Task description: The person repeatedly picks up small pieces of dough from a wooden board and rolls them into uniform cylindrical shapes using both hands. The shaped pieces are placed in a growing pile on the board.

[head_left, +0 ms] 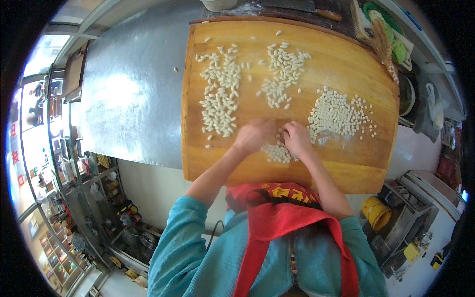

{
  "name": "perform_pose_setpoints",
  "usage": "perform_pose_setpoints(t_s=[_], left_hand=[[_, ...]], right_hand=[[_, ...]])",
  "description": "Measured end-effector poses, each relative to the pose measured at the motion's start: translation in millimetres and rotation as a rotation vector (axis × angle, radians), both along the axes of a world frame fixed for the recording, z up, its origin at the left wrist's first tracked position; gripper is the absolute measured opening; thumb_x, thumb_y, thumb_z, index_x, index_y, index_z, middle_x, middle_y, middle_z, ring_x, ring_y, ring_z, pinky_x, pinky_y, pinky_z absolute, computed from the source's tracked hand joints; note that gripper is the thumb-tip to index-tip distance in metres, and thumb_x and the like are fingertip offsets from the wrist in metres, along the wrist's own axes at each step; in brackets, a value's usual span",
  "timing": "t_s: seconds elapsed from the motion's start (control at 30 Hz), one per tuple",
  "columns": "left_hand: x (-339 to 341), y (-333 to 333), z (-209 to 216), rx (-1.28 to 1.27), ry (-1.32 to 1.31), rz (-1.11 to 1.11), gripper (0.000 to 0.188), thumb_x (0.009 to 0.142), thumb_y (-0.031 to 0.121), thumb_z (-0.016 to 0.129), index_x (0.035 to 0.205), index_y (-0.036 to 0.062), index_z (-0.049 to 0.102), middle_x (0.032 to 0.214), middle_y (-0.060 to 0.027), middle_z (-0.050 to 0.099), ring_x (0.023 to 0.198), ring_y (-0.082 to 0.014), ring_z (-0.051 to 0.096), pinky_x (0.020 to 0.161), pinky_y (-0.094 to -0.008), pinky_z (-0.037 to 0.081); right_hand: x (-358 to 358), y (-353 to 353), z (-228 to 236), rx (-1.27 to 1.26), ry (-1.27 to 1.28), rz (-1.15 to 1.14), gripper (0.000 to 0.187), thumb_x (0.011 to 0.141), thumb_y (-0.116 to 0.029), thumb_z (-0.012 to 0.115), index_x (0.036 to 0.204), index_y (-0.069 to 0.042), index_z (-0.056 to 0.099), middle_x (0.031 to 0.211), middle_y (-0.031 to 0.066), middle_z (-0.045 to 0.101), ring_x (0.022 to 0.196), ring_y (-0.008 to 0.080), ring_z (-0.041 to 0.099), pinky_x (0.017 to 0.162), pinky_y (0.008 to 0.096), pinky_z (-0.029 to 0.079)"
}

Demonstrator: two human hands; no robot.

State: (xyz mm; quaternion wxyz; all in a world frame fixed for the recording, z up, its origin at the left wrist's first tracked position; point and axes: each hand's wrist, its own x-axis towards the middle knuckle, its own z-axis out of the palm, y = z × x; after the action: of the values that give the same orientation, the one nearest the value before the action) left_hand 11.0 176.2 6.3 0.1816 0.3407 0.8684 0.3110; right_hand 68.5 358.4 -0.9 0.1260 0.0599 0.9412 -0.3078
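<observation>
In the head view, the small dough pieces are spread over a wooden board (356, 171). A small heap of pale cut bits (280, 154) is found just below the hands, and a larger scatter of cubes (337, 116) is seen to the right. The left hand (255, 136) is blurred, so whether anything is gripped by it cannot be told. The right hand (297, 139) is held with fingers curled inward; whether a piece is pinched cannot be made out. The step in hand is judged to be shaping bits into longer pieces; light, even fingertip pressure seems called for next. In the left cluster (218, 116) and middle cluster (275, 93), elongated pieces are laid at mixed angles, with no shared heading; in the cubes, no clear long axis is shown.
</observation>
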Motion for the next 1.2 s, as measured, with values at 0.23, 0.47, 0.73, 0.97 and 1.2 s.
perform_pose_setpoints(t_s=[0.23, 0.47, 0.73, 0.97, 1.2], left_hand=[[-18, -1, -15, -0.121, -0.075, 0.054, 0.021, 0.075, 0.029, 0.069, 0.082, 0.0085, 0.067, 0.085, -0.0098, 0.064, 0.075, -0.0319, 0.063, 0.065, -0.0414, 0.051], [-32, 10, -21, -0.094, 0.01, 0.243, 0.033, 0.076, 0.04, 0.07, 0.076, 0.0075, 0.064, 0.074, -0.0116, 0.066, 0.067, -0.0329, 0.064, 0.059, -0.0431, 0.049], [-31, 21, 3, -0.093, 0.068, 0.226, 0.025, 0.088, 0.032, 0.062, 0.085, 0.0067, 0.066, 0.073, -0.0143, 0.066, 0.062, -0.0335, 0.063, 0.058, -0.0419, 0.049], [-10, 20, -19, 0.469, 0.056, 0.259, 0.019, 0.084, 0.008, 0.064, 0.102, 0.0003, 0.066, 0.076, -0.0125, 0.067, 0.06, -0.0252, 0.063, 0.062, -0.0312, 0.051], [-7, 18, 10, 0.131, -0.576, 0.391, 0.017, 0.077, 0.007, 0.068, 0.094, 0.0023, 0.071, 0.092, -0.0127, 0.069, 0.078, -0.0192, 0.066, 0.067, -0.0288, 0.051]], right_hand=[[-2, 5, 1, -0.015, 0.044, 0.069, 0.015, 0.079, -0.017, 0.067, 0.086, -0.004, 0.065, 0.085, 0.0138, 0.06, 0.077, 0.0333, 0.062, 0.068, 0.0432, 0.05], [-5, 8, -2, -0.069, 0.004, 0.032, 0.015, 0.077, -0.019, 0.069, 0.086, -0.008, 0.067, 0.08, 0.0099, 0.061, 0.074, 0.0309, 0.063, 0.066, 0.0415, 0.05], [0, 8, 1, -0.031, 0.09, 0.019, 0.017, 0.076, -0.017, 0.069, 0.088, -0.006, 0.067, 0.081, 0.0128, 0.06, 0.077, 0.0322, 0.062, 0.068, 0.0419, 0.051], [0, 2, 1, -0.083, 0.202, -0.04, 0.012, 0.075, -0.01, 0.07, 0.083, -0.002, 0.066, 0.078, 0.0131, 0.061, 0.076, 0.0314, 0.061, 0.066, 0.0408, 0.048], [-2, -2, 6, -0.226, 0.228, -0.084, 0.011, 0.076, -0.01, 0.069, 0.081, -0.001, 0.065, 0.079, 0.0134, 0.061, 0.073, 0.031, 0.061, 0.065, 0.0392, 0.048]])
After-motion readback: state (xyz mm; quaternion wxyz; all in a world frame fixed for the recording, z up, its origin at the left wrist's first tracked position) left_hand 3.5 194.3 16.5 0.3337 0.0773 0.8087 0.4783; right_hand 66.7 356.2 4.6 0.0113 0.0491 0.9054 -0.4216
